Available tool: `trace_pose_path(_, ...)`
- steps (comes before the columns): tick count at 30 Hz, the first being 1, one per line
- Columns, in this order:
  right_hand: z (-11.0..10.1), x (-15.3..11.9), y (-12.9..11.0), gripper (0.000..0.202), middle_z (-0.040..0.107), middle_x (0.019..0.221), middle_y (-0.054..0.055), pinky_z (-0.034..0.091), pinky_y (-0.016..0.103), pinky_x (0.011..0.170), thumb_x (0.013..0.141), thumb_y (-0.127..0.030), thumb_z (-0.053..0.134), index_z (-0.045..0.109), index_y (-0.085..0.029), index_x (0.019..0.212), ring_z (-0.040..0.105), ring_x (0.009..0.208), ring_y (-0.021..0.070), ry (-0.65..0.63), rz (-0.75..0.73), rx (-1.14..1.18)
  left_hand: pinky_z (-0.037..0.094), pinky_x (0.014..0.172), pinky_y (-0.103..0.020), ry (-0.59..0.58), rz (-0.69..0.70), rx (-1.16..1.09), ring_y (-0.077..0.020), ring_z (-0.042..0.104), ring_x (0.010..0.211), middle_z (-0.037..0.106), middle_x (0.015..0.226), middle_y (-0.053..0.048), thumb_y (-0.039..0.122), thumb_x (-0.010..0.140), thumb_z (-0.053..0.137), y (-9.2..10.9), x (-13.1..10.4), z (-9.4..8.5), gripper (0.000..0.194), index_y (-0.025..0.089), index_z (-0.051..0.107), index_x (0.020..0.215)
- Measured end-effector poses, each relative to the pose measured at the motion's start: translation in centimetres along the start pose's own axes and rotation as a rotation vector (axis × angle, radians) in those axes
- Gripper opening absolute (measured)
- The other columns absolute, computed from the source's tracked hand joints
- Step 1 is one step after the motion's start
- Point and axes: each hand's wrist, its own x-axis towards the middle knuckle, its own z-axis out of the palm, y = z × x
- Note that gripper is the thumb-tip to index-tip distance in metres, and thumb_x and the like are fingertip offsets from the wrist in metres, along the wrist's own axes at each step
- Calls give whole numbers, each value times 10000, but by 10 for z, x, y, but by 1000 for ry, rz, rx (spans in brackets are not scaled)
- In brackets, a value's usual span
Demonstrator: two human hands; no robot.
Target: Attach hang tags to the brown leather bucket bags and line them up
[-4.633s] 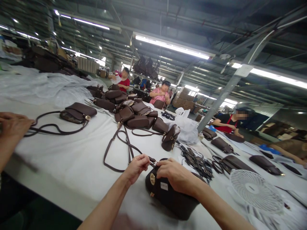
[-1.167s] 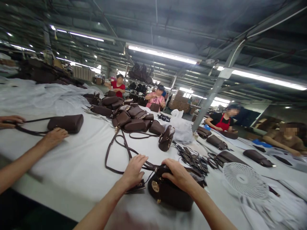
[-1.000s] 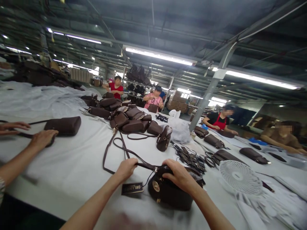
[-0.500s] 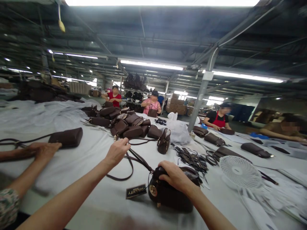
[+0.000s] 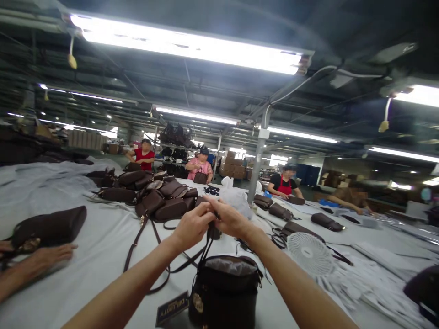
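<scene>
A dark brown handbag [image 5: 224, 292] stands upright right in front of me, its top open and pale lining or stuffing showing inside. From its left side a black hang tag [image 5: 172, 309] with gold lettering sticks out. The bag's strap [image 5: 207, 244] rises to my two hands, which meet above it. My left hand [image 5: 195, 223] is closed, fingertips pinching the strap. Against it, my right hand [image 5: 230, 218] is also closed on the strap; the exact spot between the fingers is hidden. Another long strap [image 5: 139, 244] trails on the table to the left.
A heap of brown bags [image 5: 161, 196] lies beyond my hands on the white-covered table [image 5: 103, 256]. A co-worker's hand [image 5: 44, 265] rests by a bag [image 5: 51, 226] at left. A white fan [image 5: 310, 253] is at right, a post [image 5: 259, 160] behind. Several people work across the table.
My right hand has left the bag's top and come up to meet my left hand at the strap. The bag's open top now shows. The view has tilted upward and turned right.
</scene>
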Motion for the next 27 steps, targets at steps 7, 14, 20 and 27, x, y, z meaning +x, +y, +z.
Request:
trace_pose_path(7,-9,12,-9,357,727,984,54,453,245,830,829,-94,459,670,-198,1096,662,926,170,-180,86,-41,465,695,-305,220,-586,-617,-176,586,768,599,953,-56,302,828,520,-1,-36,29,193,199,518,991)
trace_pose_path(14,-25,17,-15,293,742,824,-22,451,170,634,759,-118,558,741,-225,961,659,724,118,-454,0,117,273,518,-239,-31,-712,-1069,-92,386,506,455,555,52,491,711,687,10,-79,76,357,158,572,768)
trace_pose_path(20,-56,21,-20,234,745,826,81,442,254,644,801,-107,540,737,-202,885,690,784,212,-407,73,-512,251,537,-245,24,-690,-885,-103,320,575,374,601,57,484,800,605,-2,-91,72,340,180,496,697)
trace_pose_path(27,-44,36,-22,240,732,868,117,437,294,698,937,-245,445,677,-204,981,687,817,243,-249,132,-530,326,542,-234,-5,-575,-1131,-92,424,540,479,590,52,353,744,682,15,-15,20,239,168,549,816)
